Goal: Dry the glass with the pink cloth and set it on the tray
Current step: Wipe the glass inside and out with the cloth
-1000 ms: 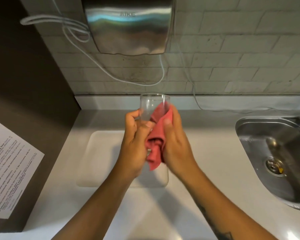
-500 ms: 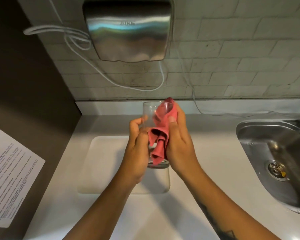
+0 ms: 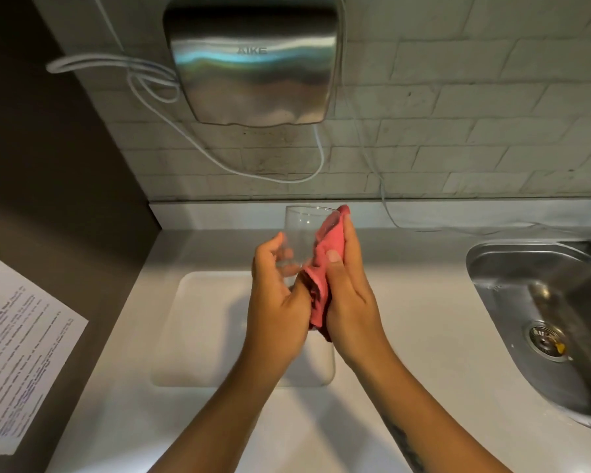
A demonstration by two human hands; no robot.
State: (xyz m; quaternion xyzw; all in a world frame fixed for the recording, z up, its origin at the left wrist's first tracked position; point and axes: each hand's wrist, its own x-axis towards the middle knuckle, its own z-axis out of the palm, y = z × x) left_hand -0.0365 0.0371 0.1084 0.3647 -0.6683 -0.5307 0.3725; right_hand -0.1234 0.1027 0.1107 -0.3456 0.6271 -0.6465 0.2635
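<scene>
A clear drinking glass point(image 3: 304, 230) is held upright above the white tray point(image 3: 202, 329) on the counter. My left hand point(image 3: 277, 302) wraps the glass's lower left side. My right hand point(image 3: 348, 302) presses the pink cloth point(image 3: 325, 261) against the glass's right side, thumb on the cloth. The cloth reaches up to the rim and hangs down between my palms. The base of the glass is hidden by my hands.
A steel sink point(image 3: 553, 319) with a drain lies at the right. A metal hand dryer point(image 3: 253, 59) hangs on the tiled wall above, with white cables looping below it. A dark cabinet with a printed notice point(image 3: 17, 353) stands at the left.
The cloth and my right hand have shifted along the glass's right side. My left thumb has lifted and its fingers have regripped lower. The glass stays above the tray.
</scene>
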